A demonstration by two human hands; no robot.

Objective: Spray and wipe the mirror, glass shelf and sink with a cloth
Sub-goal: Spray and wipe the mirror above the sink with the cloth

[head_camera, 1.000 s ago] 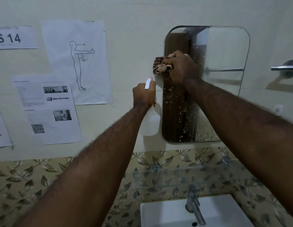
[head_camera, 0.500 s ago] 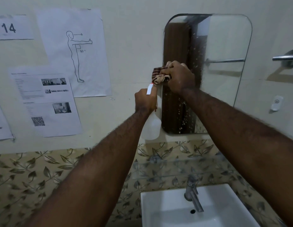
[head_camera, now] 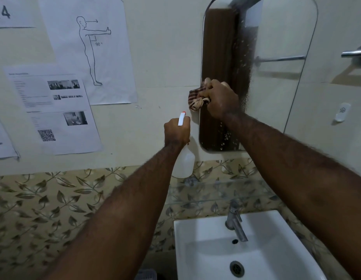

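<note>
A rounded wall mirror (head_camera: 276, 37) hangs above the sink, speckled with spray droplets along its left part. My right hand (head_camera: 221, 100) presses a bunched striped cloth (head_camera: 196, 99) against the mirror's left edge at mid height. Just below and left of it, my left hand (head_camera: 176, 131) grips a white spray bottle (head_camera: 184, 160) with an orange-tipped nozzle, held upright close to the wall. A glass shelf (head_camera: 220, 190) runs under the mirror. The white sink (head_camera: 195, 235) with its metal tap (head_camera: 235, 221) sits at the bottom.
Printed paper sheets (head_camera: 54, 110) are taped to the wall on the left. A metal towel bar (head_camera: 354, 54) and a small white hook (head_camera: 342, 114) are fixed to the right of the mirror. Leaf-patterned tiles (head_camera: 44, 199) cover the lower wall.
My right hand has dragged the cloth down the mirror's left edge from the upper part to mid height. The spray bottle hand kept its place under it. My view tilted down.
</note>
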